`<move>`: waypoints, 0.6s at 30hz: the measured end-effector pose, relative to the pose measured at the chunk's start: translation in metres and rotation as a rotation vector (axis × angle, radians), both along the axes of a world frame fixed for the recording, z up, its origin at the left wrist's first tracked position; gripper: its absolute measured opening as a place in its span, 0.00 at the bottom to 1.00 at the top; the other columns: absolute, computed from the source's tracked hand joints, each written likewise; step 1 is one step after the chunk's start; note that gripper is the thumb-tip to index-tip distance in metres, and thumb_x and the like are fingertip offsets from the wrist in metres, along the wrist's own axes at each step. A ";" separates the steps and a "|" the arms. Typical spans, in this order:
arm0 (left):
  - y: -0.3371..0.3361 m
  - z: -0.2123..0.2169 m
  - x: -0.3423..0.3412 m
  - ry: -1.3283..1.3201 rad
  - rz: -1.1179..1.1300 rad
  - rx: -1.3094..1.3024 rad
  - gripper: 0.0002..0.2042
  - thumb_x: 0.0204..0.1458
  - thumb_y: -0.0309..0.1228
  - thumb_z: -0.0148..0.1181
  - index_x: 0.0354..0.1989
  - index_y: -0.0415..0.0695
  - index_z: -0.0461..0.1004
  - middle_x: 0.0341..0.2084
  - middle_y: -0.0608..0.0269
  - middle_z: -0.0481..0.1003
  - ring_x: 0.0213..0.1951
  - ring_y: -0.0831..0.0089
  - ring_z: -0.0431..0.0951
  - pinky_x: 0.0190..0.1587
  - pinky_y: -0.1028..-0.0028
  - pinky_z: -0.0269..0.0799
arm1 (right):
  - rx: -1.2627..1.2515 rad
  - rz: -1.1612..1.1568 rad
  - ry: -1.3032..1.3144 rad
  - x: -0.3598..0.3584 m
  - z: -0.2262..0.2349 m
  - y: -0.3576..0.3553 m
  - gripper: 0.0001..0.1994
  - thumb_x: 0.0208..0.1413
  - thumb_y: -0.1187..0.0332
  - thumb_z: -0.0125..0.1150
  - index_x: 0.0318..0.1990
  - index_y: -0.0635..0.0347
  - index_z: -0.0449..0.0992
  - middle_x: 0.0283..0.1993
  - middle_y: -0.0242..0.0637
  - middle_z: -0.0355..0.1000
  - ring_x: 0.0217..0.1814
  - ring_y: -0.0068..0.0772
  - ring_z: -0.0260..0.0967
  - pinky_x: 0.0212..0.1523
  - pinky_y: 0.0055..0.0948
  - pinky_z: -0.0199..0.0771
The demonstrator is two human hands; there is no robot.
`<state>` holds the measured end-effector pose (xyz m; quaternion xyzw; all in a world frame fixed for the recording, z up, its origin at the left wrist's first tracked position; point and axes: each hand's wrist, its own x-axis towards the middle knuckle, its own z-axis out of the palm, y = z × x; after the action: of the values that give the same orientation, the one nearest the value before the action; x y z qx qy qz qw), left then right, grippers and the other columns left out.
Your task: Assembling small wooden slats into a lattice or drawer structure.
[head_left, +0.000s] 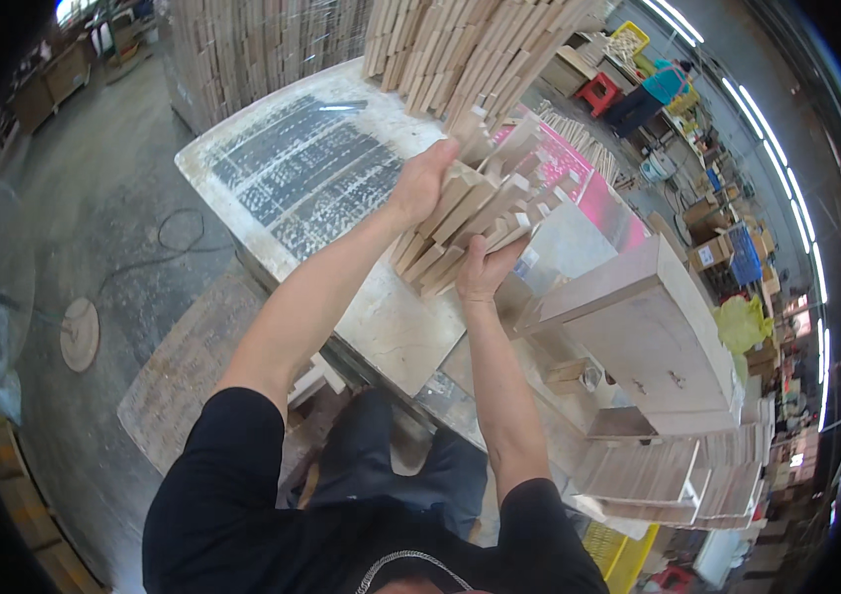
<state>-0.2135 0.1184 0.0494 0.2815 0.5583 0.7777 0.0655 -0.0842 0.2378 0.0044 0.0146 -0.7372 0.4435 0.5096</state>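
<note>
Head view: a pale worktable point(272, 168) with dusty stripe marks spans the middle, a tall stack of wooden slats point(470, 49) standing at its far edge. Above the table's near right part, a bundle of short wooden blocks point(475, 213) is clamped between both hands: left hand point(420, 183) pressing its upper-left side, right hand point(485, 269) cupped beneath.
</note>
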 end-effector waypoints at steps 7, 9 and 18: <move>-0.005 -0.028 0.021 -0.244 0.010 0.141 0.35 0.72 0.55 0.32 0.57 0.32 0.74 0.52 0.56 0.77 0.56 0.71 0.72 0.64 0.71 0.61 | -0.193 0.043 0.027 -0.004 -0.014 -0.010 0.52 0.55 0.40 0.60 0.73 0.74 0.48 0.72 0.55 0.55 0.74 0.49 0.55 0.74 0.40 0.51; -0.004 -0.029 0.027 -0.239 0.020 0.109 0.35 0.72 0.56 0.32 0.59 0.32 0.73 0.54 0.56 0.76 0.57 0.71 0.71 0.65 0.71 0.60 | -0.277 0.048 0.031 -0.003 -0.025 -0.009 0.50 0.57 0.38 0.57 0.72 0.75 0.51 0.70 0.55 0.60 0.73 0.48 0.58 0.73 0.39 0.54; -0.011 -0.064 0.028 -0.154 0.160 0.119 0.37 0.72 0.57 0.27 0.69 0.36 0.65 0.65 0.53 0.69 0.68 0.66 0.64 0.71 0.68 0.53 | -0.343 0.017 -0.084 0.005 -0.036 -0.019 0.39 0.65 0.51 0.49 0.72 0.74 0.52 0.72 0.59 0.59 0.75 0.52 0.57 0.73 0.40 0.54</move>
<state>-0.1854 0.1073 -0.0143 0.1789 0.5252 0.8314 0.0290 -0.0793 0.2193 -0.0317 -0.0849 -0.6710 0.5673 0.4698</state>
